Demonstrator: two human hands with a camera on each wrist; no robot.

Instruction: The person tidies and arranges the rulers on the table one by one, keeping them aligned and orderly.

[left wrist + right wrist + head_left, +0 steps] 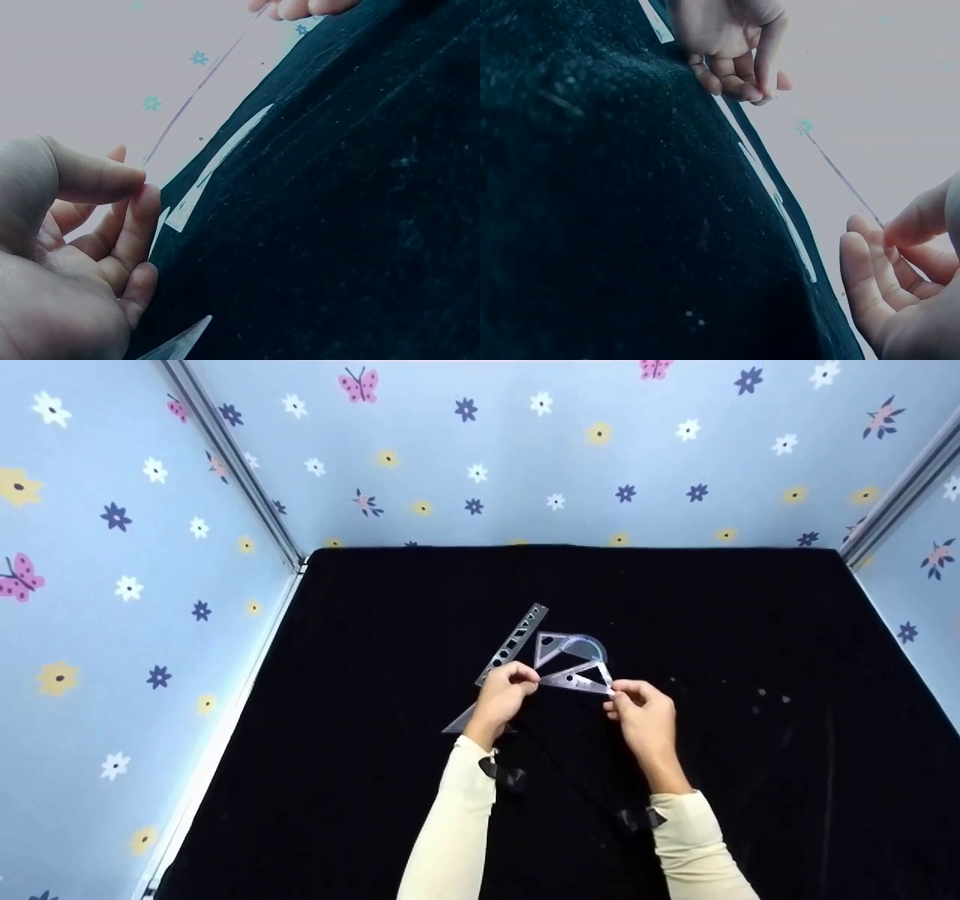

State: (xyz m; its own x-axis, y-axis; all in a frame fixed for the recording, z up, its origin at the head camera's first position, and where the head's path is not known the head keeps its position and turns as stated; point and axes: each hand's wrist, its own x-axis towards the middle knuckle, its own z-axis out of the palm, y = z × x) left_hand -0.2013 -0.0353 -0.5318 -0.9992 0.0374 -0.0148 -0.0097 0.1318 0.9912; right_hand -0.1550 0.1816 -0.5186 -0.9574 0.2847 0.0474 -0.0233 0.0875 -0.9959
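A clear plastic set square (592, 683) with a triangular cutout is stretched between the two hands, raised above the black cloth. My left hand (504, 695) pinches its narrow tip between thumb and fingers. At the opposite corner, my right hand (642, 718) pinches it the same way. Both wrist views catch the set square (196, 91) (840, 174) nearly edge-on, as a thin line. Just beyond it a clear protractor (604, 651) lies on the cloth, partly overlapped by the set square in the head view.
A clear ruler (513, 644) with cut-out shapes lies slanted beyond the left hand. Under the left wrist lies another clear triangular piece (459, 723), mostly hidden. Black cloth (360, 660) covers the table, and flower-patterned blue panels (510, 450) stand behind and at the sides.
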